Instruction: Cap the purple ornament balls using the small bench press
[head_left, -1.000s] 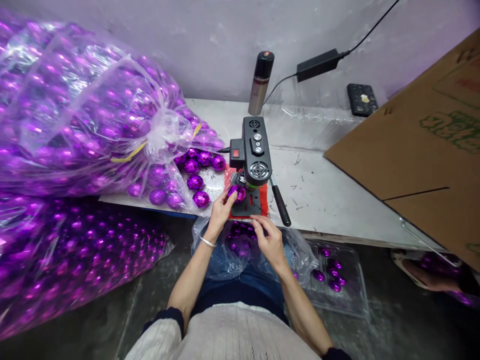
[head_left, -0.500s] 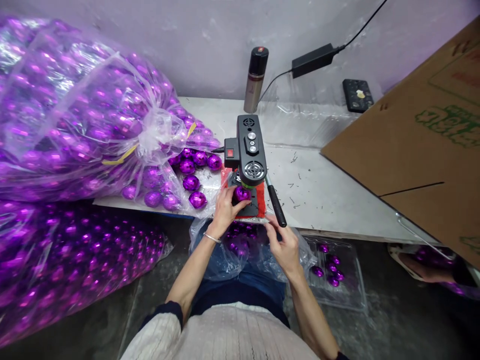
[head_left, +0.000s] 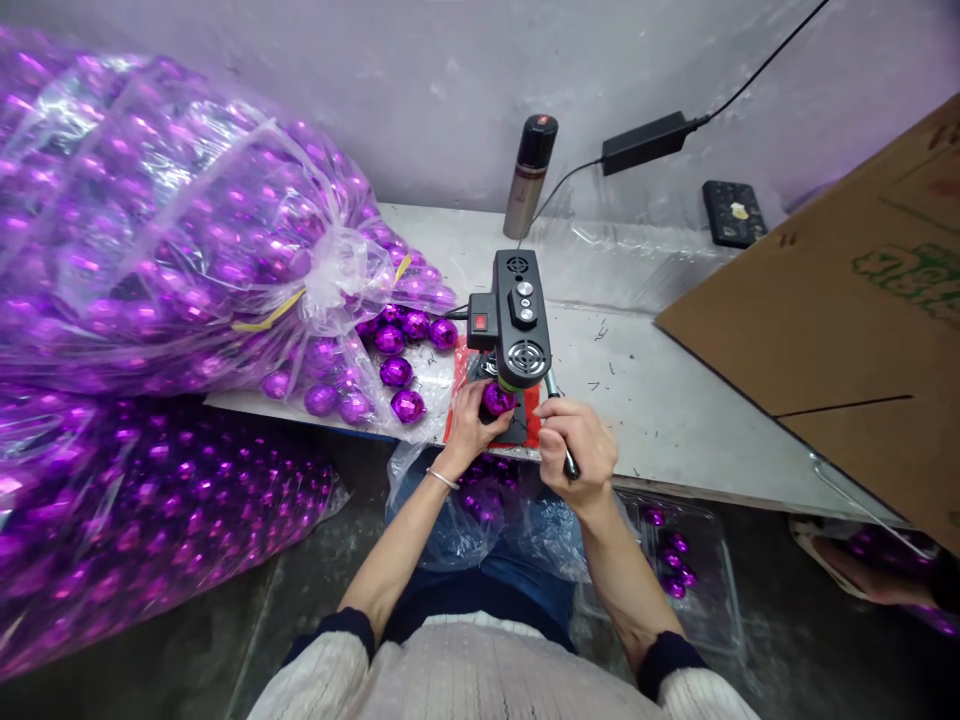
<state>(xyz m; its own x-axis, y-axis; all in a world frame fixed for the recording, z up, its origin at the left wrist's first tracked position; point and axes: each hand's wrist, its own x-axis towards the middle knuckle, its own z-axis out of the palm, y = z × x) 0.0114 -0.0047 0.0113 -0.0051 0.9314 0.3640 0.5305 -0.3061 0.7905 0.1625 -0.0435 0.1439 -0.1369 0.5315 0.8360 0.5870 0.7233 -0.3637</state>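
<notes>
A small black press machine (head_left: 523, 315) with a red switch stands on a red sheet (head_left: 533, 418) at the table's front edge. Under its head, my left hand (head_left: 475, 418) grips a shiny purple faceted ball (head_left: 498, 398) between thumb and fingers. My right hand (head_left: 581, 447) is closed round the machine's lever handle (head_left: 572, 466), whose black tip pokes out below the fist. Left of the machine, several loose purple balls (head_left: 396, 372) lie on the white table. An open plastic bag (head_left: 457, 525) with more purple balls rests on my lap.
Large clear sacks of purple balls (head_left: 187, 230) fill the left side. A spray can (head_left: 530, 175), a black power adapter (head_left: 645, 143) and a dark phone-like object (head_left: 733, 213) are along the wall. A cardboard box (head_left: 825, 340) stands right; a clear tray (head_left: 720, 590) lies below.
My right hand has risen from beside the table edge and closed round the lever handle. My left hand keeps the ball under the press head. The whole view has shifted slightly.
</notes>
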